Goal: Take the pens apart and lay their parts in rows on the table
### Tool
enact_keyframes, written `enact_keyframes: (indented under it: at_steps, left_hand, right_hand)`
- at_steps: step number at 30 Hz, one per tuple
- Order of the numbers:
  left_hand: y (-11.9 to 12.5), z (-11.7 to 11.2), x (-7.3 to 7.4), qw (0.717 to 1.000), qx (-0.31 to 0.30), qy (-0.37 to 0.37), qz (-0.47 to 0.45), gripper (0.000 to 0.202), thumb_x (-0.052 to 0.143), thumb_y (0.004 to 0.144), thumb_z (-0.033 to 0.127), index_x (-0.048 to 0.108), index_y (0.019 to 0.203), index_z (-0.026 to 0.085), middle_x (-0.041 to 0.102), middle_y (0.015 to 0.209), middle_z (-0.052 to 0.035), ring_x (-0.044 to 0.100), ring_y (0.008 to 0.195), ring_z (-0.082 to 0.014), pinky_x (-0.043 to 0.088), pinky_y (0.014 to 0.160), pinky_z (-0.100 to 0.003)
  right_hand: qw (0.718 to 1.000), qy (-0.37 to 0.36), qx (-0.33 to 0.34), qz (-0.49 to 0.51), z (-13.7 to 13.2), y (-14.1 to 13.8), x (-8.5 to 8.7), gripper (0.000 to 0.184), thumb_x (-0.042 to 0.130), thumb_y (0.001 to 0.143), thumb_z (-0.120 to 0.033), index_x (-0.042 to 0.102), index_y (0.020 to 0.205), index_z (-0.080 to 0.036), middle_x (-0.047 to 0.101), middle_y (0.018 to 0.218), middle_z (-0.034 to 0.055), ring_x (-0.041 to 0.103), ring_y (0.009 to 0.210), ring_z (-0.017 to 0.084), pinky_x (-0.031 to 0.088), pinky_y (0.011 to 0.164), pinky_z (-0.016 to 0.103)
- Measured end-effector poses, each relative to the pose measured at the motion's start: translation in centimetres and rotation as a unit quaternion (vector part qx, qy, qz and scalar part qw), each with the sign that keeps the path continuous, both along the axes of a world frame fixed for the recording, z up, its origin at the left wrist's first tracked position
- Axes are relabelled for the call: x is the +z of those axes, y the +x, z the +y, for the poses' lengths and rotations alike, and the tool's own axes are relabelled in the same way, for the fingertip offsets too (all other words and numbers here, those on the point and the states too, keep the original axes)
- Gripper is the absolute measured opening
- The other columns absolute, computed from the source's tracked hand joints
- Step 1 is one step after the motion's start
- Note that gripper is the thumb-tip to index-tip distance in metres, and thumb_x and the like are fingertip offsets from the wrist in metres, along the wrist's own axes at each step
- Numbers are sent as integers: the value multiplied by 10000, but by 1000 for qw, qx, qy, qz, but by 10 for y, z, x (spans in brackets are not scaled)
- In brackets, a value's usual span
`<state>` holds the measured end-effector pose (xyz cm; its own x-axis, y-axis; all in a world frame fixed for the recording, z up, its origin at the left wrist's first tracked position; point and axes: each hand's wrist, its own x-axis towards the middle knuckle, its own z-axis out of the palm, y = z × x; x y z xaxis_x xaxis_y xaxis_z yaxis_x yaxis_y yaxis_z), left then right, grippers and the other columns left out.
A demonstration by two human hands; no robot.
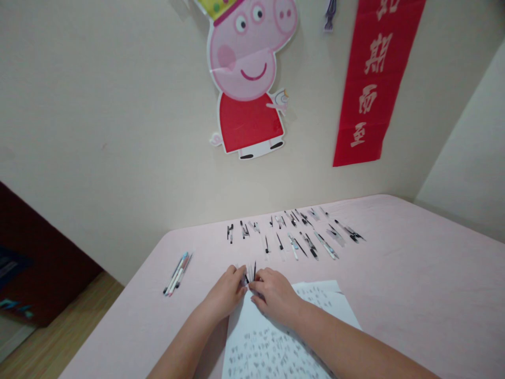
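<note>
My left hand (224, 293) and my right hand (275, 295) meet at the top edge of a sheet of handwritten paper (272, 342) on the pink table (414, 284). Both pinch small pen parts (249, 273), dark and clear, between their fingertips. Just beyond the hands, several taken-apart pen pieces (300, 234) lie in rows: clear barrels, black tips and caps. Three assembled pens (178, 273) lie side by side to the left of my left hand.
The table meets a cream wall bearing a cartoon pig cutout (248, 79) and a red banner with white characters (373, 79). Wooden floor (51, 342) and a dark cabinet (35, 263) lie off the table's left edge.
</note>
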<state>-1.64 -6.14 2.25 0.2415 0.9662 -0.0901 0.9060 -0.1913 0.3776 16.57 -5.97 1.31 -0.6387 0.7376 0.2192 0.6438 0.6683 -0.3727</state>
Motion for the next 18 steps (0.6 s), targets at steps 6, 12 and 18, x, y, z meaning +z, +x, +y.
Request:
enact_keyframes:
  at_steps: [6,12,18]
  left_hand:
    - [1,2,-1,1000,13,6,-4,505,491,781,166,405,1278,177,512,1089,-81,523,999,-177,403,870,-244]
    - [-2,8,-8,1000,-2,10,-21,438,505,784,196,438,1215,153,510,1072,-85,530,966,-172,416,854,-245]
    - [-2,21,-6,1000,-20,20,0,229,478,773,143,519,995,180,523,998,-57,531,915,-158,426,826,-242]
  right_hand:
    - [999,5,-13,42,1,2,-4,205,597,805,-238,662,996,-204,587,999,58,513,934,199,387,826,318]
    - [998,7,-25,52,0,-2,-8,289,574,817,-224,638,1097,-191,604,1102,92,522,1029,223,390,918,347]
    - [999,31,-16,19,4,-9,-8,312,495,865,-204,629,1142,-158,597,1199,120,508,1118,226,356,1006,351]
